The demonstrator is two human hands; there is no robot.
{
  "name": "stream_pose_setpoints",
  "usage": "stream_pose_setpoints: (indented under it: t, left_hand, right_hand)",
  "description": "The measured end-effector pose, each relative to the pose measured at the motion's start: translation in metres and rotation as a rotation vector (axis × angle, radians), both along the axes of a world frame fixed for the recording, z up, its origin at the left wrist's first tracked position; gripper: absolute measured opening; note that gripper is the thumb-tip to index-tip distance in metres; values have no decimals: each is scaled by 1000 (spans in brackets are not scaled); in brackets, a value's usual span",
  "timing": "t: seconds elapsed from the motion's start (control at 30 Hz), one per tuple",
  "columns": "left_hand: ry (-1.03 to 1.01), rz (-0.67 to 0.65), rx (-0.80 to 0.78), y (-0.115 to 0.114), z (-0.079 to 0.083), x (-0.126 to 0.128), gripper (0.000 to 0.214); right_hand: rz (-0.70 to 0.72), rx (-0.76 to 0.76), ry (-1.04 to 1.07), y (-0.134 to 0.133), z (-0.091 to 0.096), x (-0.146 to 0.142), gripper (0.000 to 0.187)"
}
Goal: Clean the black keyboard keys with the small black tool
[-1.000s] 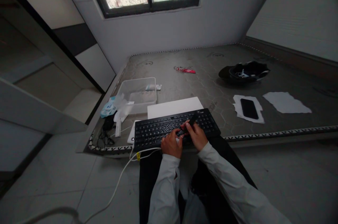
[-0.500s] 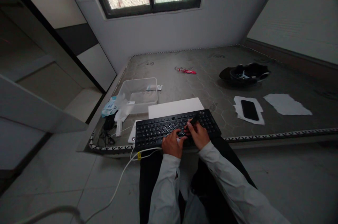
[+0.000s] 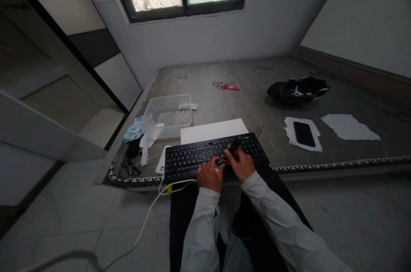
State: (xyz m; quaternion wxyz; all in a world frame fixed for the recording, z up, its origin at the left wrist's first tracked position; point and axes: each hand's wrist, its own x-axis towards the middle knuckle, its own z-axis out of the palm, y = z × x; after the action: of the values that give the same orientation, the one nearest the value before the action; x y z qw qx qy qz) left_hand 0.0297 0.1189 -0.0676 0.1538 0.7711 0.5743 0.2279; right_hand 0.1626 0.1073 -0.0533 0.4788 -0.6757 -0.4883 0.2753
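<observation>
A black keyboard (image 3: pixel 189 158) lies at the front edge of the mattress, reaching over my lap. My right hand (image 3: pixel 241 165) is closed around a slim black pen-like stick (image 3: pixel 235 144), its upper end pointing away from me. Just left of it, my left hand (image 3: pixel 210 175) rests over the keyboard's lower keys with curled fingers. Thumb and forefinger of that hand meet around something small and dark, too unclear to name. The two hands' fingertips nearly touch.
Behind the keyboard lies a white flat board (image 3: pixel 214 130). A clear plastic box (image 3: pixel 170 128), a blue-white packet (image 3: pixel 133 130) and black cables (image 3: pixel 130 165) are at left. Rightward are a phone (image 3: pixel 303 134) on paper, another paper sheet (image 3: pixel 349 127) and a black cap (image 3: pixel 297 91).
The black stick in my right hand has tilted slightly, and the right fingers have shifted a little. My left hand stays almost in place.
</observation>
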Motion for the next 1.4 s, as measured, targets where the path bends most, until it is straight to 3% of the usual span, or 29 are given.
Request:
stream_pose_setpoints:
  t: [0.37,0.77,1.1,1.4]
  left_hand:
    - [5,-15,17,0,0,0,21]
    - [22,12,13,-1,2,2,22]
    - [-5,19,-2,-1,2,2,20]
    - [8,26,10,0,-2,3,22]
  right_hand:
    - [160,7,-141,-1,13,6,26]
    - [349,-23,-148,6,5,25,21]
    - [336,-10,-187,9,0,22,29]
    - [328,-45,-364,14,12,14,36]
